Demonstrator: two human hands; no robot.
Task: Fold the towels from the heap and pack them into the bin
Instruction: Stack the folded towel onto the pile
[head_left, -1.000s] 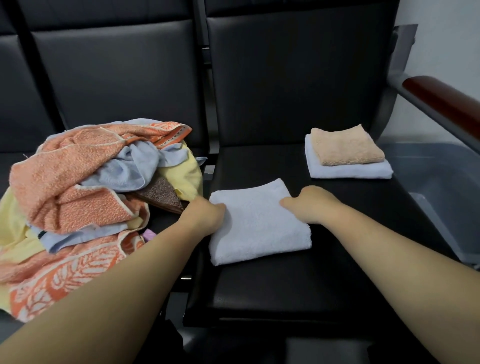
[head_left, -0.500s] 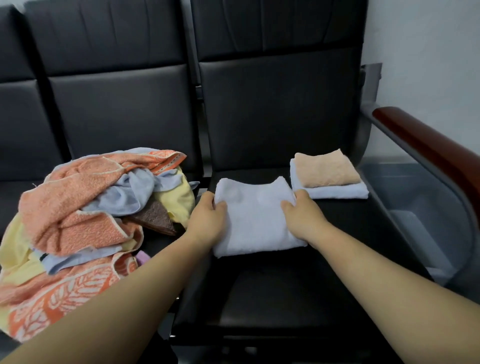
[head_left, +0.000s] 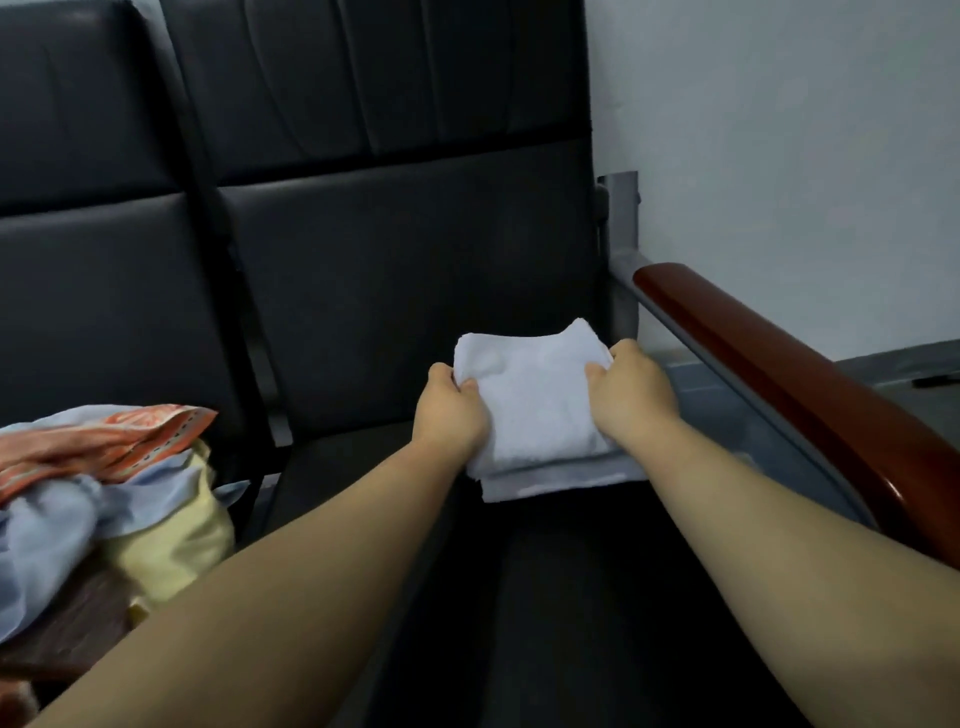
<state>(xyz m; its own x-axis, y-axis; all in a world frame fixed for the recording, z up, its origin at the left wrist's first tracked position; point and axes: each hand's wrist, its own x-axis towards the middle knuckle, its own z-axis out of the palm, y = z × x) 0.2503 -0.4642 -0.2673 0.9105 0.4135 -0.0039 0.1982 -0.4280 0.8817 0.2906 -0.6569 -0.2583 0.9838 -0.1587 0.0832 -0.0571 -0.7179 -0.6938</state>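
A folded white towel (head_left: 535, 395) is held over the stack of folded towels at the right of the black seat. My left hand (head_left: 451, 415) grips its left edge and my right hand (head_left: 631, 397) grips its right edge. Only the pale bottom towel of the stack (head_left: 556, 480) shows beneath it; the peach towel is hidden. The heap of unfolded towels (head_left: 104, 488), orange, blue and yellow, lies on the seat to the left. The grey bin (head_left: 737, 415) sits beyond the armrest at the right, mostly hidden by my right arm.
A wooden armrest (head_left: 810, 395) on a metal rail runs between the seat and the bin. Black seat backs (head_left: 405, 260) stand behind. A white wall (head_left: 805, 156) is at the right.
Both hands lifted the folded white towel off the seat and carried it right and back, onto the folded stack. The view turned to the right, so the heap sits at the left edge.
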